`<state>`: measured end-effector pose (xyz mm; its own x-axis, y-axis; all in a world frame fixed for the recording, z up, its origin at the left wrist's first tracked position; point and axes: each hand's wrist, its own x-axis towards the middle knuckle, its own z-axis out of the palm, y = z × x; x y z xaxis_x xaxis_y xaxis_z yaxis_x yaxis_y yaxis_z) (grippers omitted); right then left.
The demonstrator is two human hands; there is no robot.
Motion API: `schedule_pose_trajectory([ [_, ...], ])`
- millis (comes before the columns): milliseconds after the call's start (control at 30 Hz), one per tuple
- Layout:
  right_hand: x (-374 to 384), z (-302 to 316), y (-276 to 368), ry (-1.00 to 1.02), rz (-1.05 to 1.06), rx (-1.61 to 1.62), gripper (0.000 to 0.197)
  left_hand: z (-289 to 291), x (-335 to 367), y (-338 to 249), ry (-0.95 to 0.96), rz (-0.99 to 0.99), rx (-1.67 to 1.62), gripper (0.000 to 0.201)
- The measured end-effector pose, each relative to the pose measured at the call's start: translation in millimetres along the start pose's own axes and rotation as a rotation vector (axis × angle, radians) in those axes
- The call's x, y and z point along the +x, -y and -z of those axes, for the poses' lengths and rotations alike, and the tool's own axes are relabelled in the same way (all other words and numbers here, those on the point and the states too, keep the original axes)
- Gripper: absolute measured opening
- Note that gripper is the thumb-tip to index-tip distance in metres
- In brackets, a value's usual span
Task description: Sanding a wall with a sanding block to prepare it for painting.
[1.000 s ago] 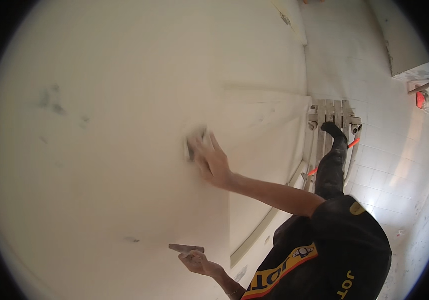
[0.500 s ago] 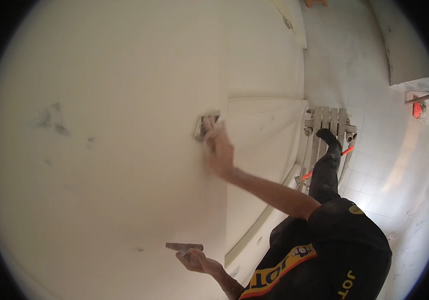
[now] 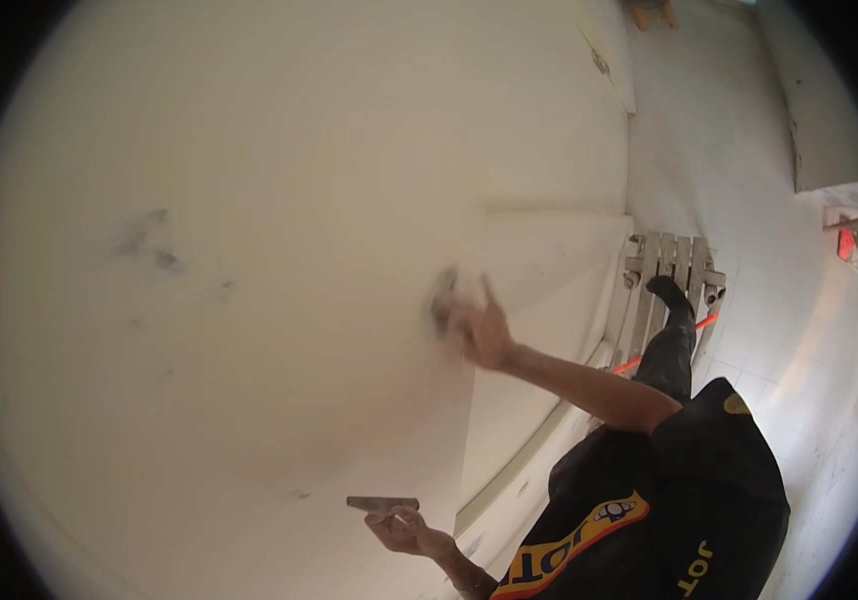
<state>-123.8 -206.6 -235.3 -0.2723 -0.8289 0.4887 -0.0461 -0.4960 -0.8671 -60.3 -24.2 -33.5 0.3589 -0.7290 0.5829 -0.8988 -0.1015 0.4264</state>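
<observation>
A pale wall [image 3: 279,150] fills the left and middle of the view. My right hand [image 3: 489,335] is up against it, with a flat dark-grey scraper [image 3: 444,300] under its fingers. Motion smears both the scraper and the fingertips, and one finger sticks out. Lower down, my left hand [image 3: 404,530] grips a flat grey putty blade [image 3: 384,503]. This blade is seen nearly edge-on and held apart from the other hand. Whether it touches the wall, I cannot tell.
Grey smudges [image 3: 154,240] mark the wall at left. A slatted wooden bench [image 3: 699,260] stands at right, under my dark-clad leg [image 3: 671,330], with an orange bar [image 3: 706,322] beside it. A red object [image 3: 846,245] lies farther right on the pale floor [image 3: 739,170].
My right hand and its scraper have moved down and slightly right along the wall. The left hand still holds its blade, at a slightly different angle. The whole view has shifted a little.
</observation>
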Motion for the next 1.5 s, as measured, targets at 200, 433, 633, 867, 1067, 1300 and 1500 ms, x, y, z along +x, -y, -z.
schedule_pose_trajectory([
  [200,16.8,-16.5,31.4,-0.049,-0.077,0.253,0.057,-10.4,-0.8,5.9,0.053,0.075,-0.089,0.033],
  [433,59.9,-4.4,-43.6,-0.331,-0.566,0.112,0.037,-37.2,2.7,-3.7,-0.003,0.041,-0.070,0.035],
  [633,1.8,10.6,9.1,0.297,-0.024,0.285,0.023,-54.3,10.0,0.5,0.050,-0.033,-0.030,0.035],
  [867,81.1,-2.5,23.0,-0.278,-0.434,0.285,0.022,-49.7,7.6,-26.3,0.157,0.084,0.004,0.035],
  [1067,7.9,6.0,12.9,-0.060,-0.199,0.009,0.019,-51.4,7.7,-16.1,0.177,0.017,0.084,0.029],
  [1300,47.7,10.1,0.7,-0.525,-0.685,0.337,0.018,-58.3,-4.0,-21.6,0.252,0.051,0.076,0.043],
  [1500,26.8,51.7,-29.8,-0.255,-0.602,-0.054,0.018,-64.3,2.1,-30.1,0.330,0.069,0.062,0.041],
])
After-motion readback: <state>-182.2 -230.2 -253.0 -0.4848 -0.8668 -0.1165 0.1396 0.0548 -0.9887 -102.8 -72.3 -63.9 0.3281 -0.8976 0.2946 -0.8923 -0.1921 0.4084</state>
